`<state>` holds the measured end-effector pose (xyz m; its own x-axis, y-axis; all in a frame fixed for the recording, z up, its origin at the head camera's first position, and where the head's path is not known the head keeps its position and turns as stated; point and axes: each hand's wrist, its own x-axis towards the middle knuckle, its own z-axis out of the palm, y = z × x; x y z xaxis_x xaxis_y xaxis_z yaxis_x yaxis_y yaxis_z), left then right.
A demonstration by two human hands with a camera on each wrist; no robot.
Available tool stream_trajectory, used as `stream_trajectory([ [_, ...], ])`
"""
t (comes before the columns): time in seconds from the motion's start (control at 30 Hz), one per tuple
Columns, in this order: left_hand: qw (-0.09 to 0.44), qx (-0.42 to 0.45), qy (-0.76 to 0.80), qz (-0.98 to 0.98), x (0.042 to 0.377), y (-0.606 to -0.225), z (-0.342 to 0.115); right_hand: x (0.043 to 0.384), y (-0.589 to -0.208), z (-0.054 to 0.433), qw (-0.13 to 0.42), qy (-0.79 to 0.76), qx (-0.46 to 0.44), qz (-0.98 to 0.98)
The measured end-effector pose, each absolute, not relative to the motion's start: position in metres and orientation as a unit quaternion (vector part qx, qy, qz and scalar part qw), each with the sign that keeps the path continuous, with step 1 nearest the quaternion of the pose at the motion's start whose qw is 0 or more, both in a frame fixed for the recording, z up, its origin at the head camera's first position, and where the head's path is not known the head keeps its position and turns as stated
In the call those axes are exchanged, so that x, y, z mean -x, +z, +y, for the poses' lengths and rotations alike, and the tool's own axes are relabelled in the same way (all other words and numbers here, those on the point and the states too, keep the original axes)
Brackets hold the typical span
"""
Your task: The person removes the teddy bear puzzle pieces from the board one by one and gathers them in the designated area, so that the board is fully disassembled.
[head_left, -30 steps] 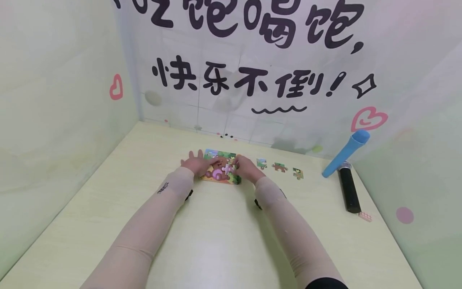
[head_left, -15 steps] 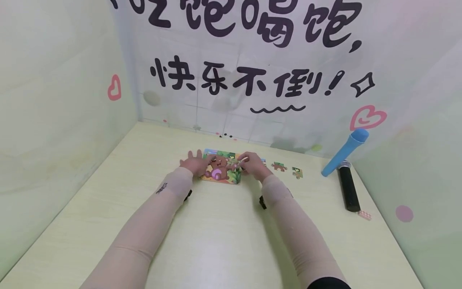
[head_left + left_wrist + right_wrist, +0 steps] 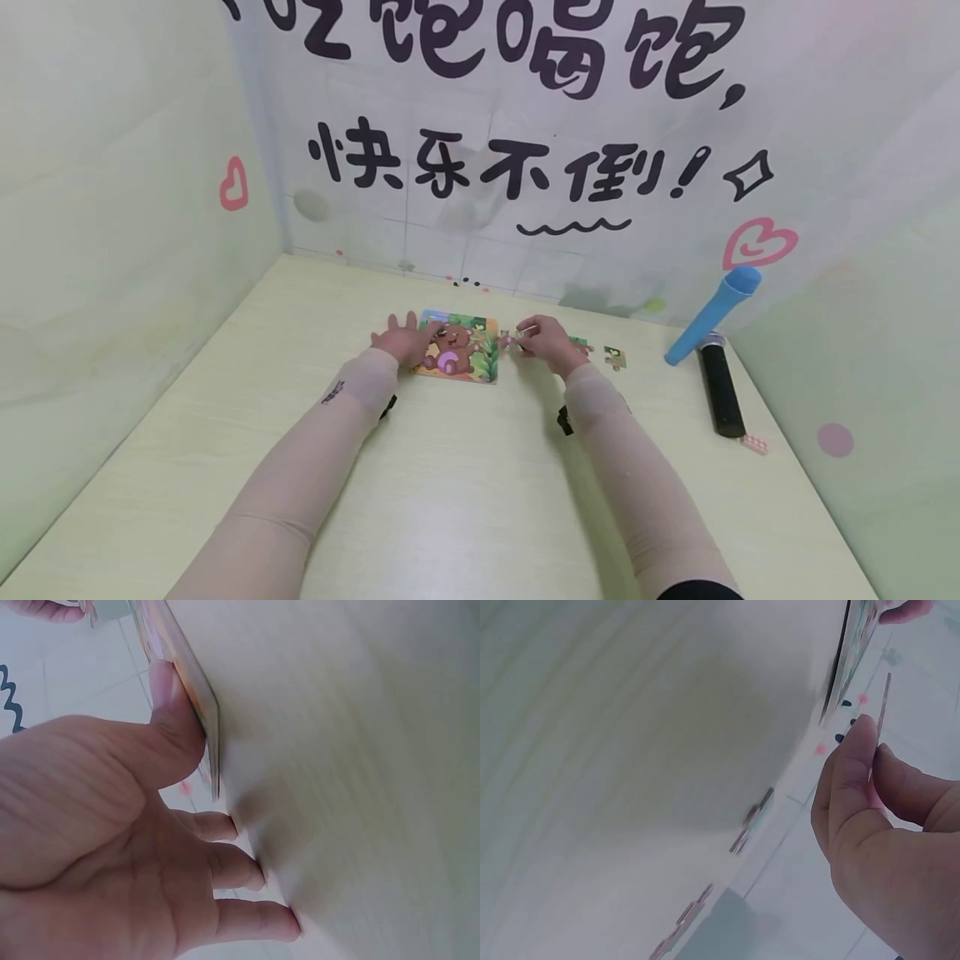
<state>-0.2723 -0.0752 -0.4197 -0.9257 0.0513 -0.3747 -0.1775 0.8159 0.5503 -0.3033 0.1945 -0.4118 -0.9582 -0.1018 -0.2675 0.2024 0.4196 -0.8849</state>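
The bear jigsaw puzzle lies flat on the table in the head view. My left hand is at its left edge, thumb laid on the picture side. In the left wrist view the other fingers stretch straight down to the tabletop beside the board's edge. Just right of the puzzle, my right hand pinches a puzzle piece between thumb and fingers. Seen from the right wrist, that piece is edge-on and raised off the table.
Two loose puzzle pieces show right of my right hand, one partly covered by it. Further right, a blue toy microphone leans near a black microphone. A pink checked block lies beside them. Printed walls enclose the table's back and sides.
My right hand has drawn the pinched piece rightward, from over the puzzle to beyond its right edge, uncovering that side of the picture. The left hand keeps its place on the board.
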Motion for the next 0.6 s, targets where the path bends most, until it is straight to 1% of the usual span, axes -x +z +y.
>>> stream_trajectory([
  [0.47,0.186,-0.002,0.263,0.947,0.271,-0.419,-0.075,0.299,-0.411,0.256,0.139,-0.539,-0.057,0.829],
  [0.6,0.188,0.004,0.271,0.944,0.271,-0.419,-0.077,0.297,-0.41,0.274,0.141,-0.531,-0.065,0.833],
])
